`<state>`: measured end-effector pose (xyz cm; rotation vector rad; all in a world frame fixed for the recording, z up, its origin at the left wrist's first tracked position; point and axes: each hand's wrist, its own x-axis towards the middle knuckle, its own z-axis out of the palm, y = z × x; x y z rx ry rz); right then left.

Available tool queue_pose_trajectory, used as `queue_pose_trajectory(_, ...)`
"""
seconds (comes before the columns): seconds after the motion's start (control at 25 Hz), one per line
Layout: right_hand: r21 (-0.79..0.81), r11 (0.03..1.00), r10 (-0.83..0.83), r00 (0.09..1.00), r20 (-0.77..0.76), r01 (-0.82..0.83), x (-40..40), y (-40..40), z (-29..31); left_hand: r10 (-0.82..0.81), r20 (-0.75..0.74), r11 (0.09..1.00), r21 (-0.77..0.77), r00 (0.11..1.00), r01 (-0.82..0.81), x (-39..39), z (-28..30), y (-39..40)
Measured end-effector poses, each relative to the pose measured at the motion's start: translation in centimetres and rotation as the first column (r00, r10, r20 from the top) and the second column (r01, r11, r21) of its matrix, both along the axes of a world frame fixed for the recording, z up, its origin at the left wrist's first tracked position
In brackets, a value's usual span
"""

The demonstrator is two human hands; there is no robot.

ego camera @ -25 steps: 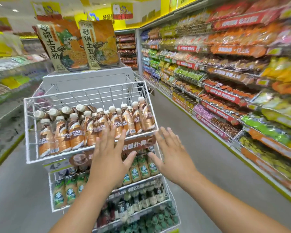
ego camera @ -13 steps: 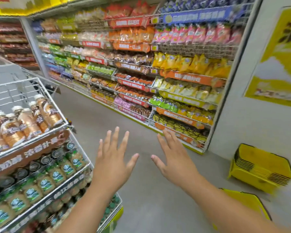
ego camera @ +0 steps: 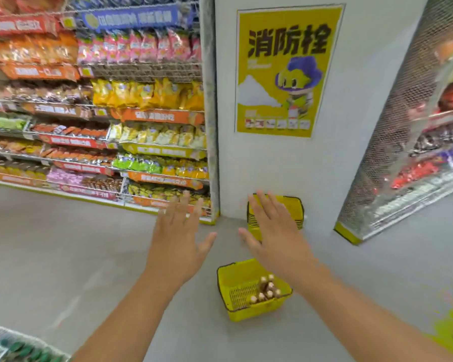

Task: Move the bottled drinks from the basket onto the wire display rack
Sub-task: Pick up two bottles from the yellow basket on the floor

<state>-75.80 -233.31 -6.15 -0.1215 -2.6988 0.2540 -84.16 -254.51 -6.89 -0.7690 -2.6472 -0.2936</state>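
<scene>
Both hands, left hand (ego camera: 177, 239) and right hand (ego camera: 275, 231), are hovering spread-open and empty over the basket (ego camera: 236, 273) (bottles (ego camera: 266, 290) packed tight), so grabbing carelessly could topple them.

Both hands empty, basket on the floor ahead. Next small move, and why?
Probably lower the right hand into the yellow basket on the floor and grip one of the bottles standing in it. Both it and the left hand are open and hold nothing, above the basket, and several capped bottles remain there, so the rack needs another pickup first.
</scene>
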Motion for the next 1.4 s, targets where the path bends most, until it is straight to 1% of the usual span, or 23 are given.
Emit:
queue_pose_trajectory(0.12,-0.004,0.998,-0.066,0.998,0.01,0.066,2.9,8.4,-1.0,-0.081,0.022,0.997,0.014,0.996,0.08,1.2,-1.0,8.5)
queue_pose_trajectory(0.2,-0.028,0.995,-0.1,0.994,0.039,0.101,4.2,12.2,-1.9,-0.098,0.038,0.995,0.03,0.994,0.097,1.6,-1.4,12.9)
queue_pose_trajectory(0.32,-0.049,0.995,-0.09,0.995,0.046,0.092,3.9,16.5,-2.5,-0.127,0.071,0.992,0.029,0.989,0.126,1.1,-2.1,18.2)
queue_pose_trajectory(0.44,-0.077,0.992,-0.092,0.994,0.06,0.096,1.8,19.5,-3.6,-0.153,0.087,0.988,0.024,0.984,0.151,-1.1,-3.9,21.9)
queue_pose_trajectory(0.56,-0.08,0.993,-0.074,0.994,0.08,0.081,-1.8,22.2,-5.6,-0.161,0.108,0.987,0.021,0.981,0.159,-5.0,-6.0,24.8)
queue_pose_trajectory(0.72,-0.095,0.993,-0.054,0.99,0.132,0.067,-9.1,27.1,-7.4,-0.2,0.149,0.98,0.032,0.968,0.197,-12.8,-8.9,30.1)
queue_pose_trajectory(0.88,-0.095,0.991,-0.076,0.983,0.17,0.093,-16.4,31.7,-8.4,-0.242,0.182,0.97,0.041,0.953,0.239,-20.9,-10.3,35.5)
queue_pose_trajectory(0.96,-0.085,0.991,-0.087,0.981,0.176,0.103,-19.7,33.9,-8.8,-0.25,0.182,0.968,0.051,0.951,0.245,-24.2,-10.7,37.8)
queue_pose_trajectory(1.08,-0.1,0.99,-0.072,0.971,0.227,0.097,-24.2,36.8,-10.3,-0.236,0.231,0.972,0.054,0.944,0.23,-28.3,-12.1,40.7)
queue_pose_trajectory(1.2,-0.133,0.989,-0.018,0.953,0.302,0.061,-27.8,39.0,-12.9,-0.215,0.3,0.976,0.042,0.929,0.212,-30.8,-14.7,42.9)
queue_pose_trajectory(1.28,-0.189,0.982,0.044,0.933,0.357,0.026,-30.1,40.7,-15.0,-0.206,0.366,0.978,0.061,0.907,0.198,-31.9,-16.8,44.2)
queue_pose_trajectory(1.4,-0.254,0.966,0.148,0.894,0.422,-0.04,-33.3,43.4,-19.2,-0.129,0.411,0.992,0.051,0.902,0.118,-32.9,-20.6,45.7)
